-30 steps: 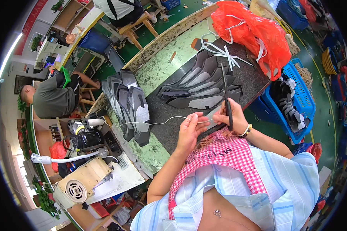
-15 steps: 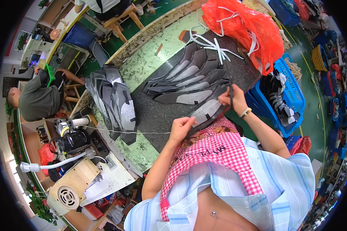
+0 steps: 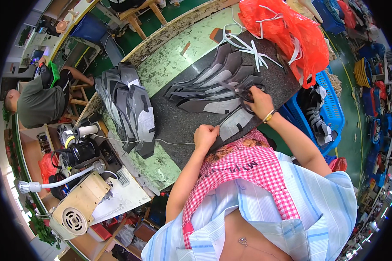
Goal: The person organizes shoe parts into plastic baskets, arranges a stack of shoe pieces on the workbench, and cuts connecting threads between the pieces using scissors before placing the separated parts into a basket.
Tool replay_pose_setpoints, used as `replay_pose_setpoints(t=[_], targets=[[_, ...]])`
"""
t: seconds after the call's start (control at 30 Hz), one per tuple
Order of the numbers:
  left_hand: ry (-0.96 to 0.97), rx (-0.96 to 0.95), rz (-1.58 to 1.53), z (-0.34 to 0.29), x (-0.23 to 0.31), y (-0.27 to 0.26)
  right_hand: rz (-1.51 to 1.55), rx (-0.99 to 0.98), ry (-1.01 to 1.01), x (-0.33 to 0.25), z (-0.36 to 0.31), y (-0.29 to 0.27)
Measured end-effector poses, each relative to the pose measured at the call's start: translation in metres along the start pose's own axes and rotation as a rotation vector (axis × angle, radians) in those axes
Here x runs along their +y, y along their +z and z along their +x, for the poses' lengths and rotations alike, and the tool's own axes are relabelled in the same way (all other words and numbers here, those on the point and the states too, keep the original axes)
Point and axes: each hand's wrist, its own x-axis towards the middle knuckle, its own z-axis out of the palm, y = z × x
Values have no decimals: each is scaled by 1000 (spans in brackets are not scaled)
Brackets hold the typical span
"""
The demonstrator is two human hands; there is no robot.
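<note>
The left hand [image 3: 206, 135] pinches the near edge of a grey shoe-upper piece [image 3: 235, 123], elbow bent. The right hand [image 3: 259, 101] grips black scissors [image 3: 245, 90] just beyond it, wrist cocked.

The cut fabric pieces [image 3: 213, 93] are dark grey with paler grey panels, lying on a black speckled mat [image 3: 178, 124] over a mottled green worktop [image 3: 170, 65]. At one o'clock sits an orange-red plastic bag [image 3: 292, 30] (white straps [image 3: 248, 45] beside it); at three o'clock, a blue crate [image 3: 333, 104]. The apron [image 3: 248, 174] is red-and-white gingham.
</note>
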Motion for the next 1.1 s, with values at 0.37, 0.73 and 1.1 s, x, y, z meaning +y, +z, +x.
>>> replay_pose_setpoints(t=[0.37, 0.73, 1.1], targets=[[64, -60, 87, -15, -20, -61, 811, -1652, 678, -35, -23, -55], [156, -132, -202, -1, -62, -65, 804, -1683, 544, -61, -12, -8], [413, -179, -323, -41, 6, -40, 1172, -940, 291, -53, -55, -33]])
